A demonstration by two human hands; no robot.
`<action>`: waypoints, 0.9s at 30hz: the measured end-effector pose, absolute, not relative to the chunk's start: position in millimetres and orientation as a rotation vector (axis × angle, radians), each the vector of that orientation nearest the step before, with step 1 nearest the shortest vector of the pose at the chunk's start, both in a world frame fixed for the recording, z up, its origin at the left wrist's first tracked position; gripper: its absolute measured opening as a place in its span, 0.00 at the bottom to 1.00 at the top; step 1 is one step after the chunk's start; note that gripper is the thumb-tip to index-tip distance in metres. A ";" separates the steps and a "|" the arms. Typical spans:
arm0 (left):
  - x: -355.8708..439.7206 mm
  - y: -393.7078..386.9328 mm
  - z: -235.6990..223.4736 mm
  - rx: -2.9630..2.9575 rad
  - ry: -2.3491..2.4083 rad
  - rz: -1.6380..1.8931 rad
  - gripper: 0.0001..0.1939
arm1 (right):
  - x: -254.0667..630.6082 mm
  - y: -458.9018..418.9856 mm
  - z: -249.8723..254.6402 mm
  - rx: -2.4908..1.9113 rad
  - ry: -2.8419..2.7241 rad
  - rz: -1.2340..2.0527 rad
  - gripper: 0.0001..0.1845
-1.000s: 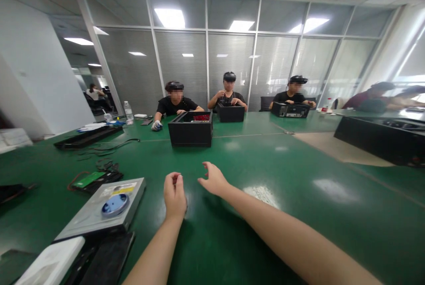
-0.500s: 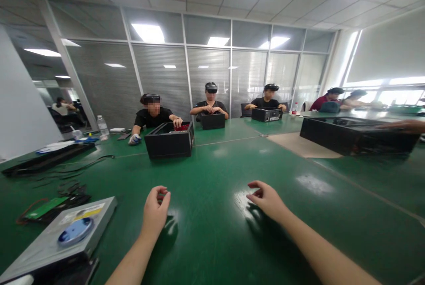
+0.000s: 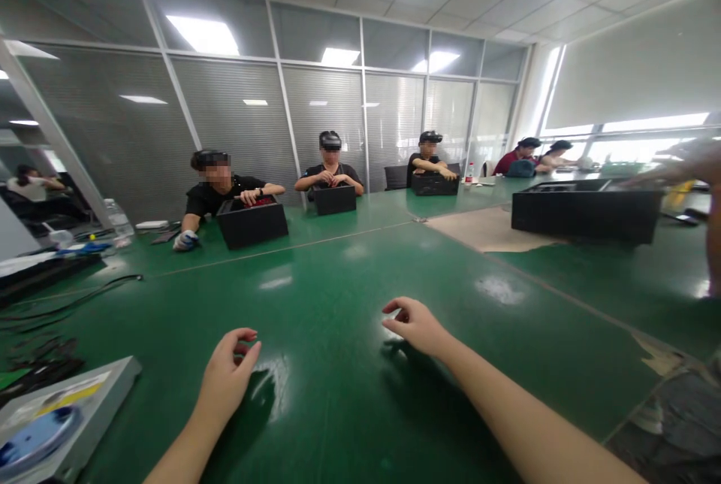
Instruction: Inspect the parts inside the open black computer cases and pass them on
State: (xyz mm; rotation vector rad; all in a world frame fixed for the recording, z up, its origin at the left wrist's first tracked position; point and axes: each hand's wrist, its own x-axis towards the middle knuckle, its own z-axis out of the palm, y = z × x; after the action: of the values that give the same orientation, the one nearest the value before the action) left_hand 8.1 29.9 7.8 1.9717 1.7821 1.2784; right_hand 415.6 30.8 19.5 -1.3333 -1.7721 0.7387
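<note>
My left hand (image 3: 228, 370) is held just above the green table (image 3: 338, 394), fingers curved and thumb apart, with nothing in it. To its left lies a silver optical drive (image 3: 107, 397) with a blue round object (image 3: 39, 439) on top. My right hand (image 3: 417, 325) hovers over the table's middle, its fingers also curled loosely with a gap to the thumb. Nothing shows between them. Shadows and reflections of both hands fall on the glossy tabletop below.
Across the table, people work at black computer cases (image 3: 253, 225). A larger black case (image 3: 586, 212) stands at the right beside brown paper (image 3: 484, 232), with a blurred person's arm over it. Black cables (image 3: 73, 294) and a water bottle (image 3: 118, 221) lie or stand at the left.
The view has turned to the right, so most things sit further left. The black case at the right has been turned by the person beside it. Both my hands keep much the same pose.
</note>
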 end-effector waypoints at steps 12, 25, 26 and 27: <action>16.7 14.0 18.2 2.160 1.987 0.761 0.19 | 415.6 26.7 17.6 -1.337 -1.902 0.734 0.17; 14.2 10.8 23.0 0.857 0.984 1.477 0.37 | 412.6 21.6 22.6 -0.783 -1.247 1.743 0.42; 12.0 9.9 24.6 0.817 0.911 1.461 0.38 | 412.1 20.2 24.3 -0.691 -1.159 1.847 0.44; 10.1 9.5 25.6 0.792 0.867 1.455 0.39 | 412.0 19.0 26.1 -0.625 -1.095 1.917 0.46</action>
State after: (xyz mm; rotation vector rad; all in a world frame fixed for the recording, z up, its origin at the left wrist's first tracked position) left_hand 10.1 9.5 25.6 0.7922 0.8670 1.4546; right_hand 412.0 19.0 26.1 -0.6247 -1.0953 1.9169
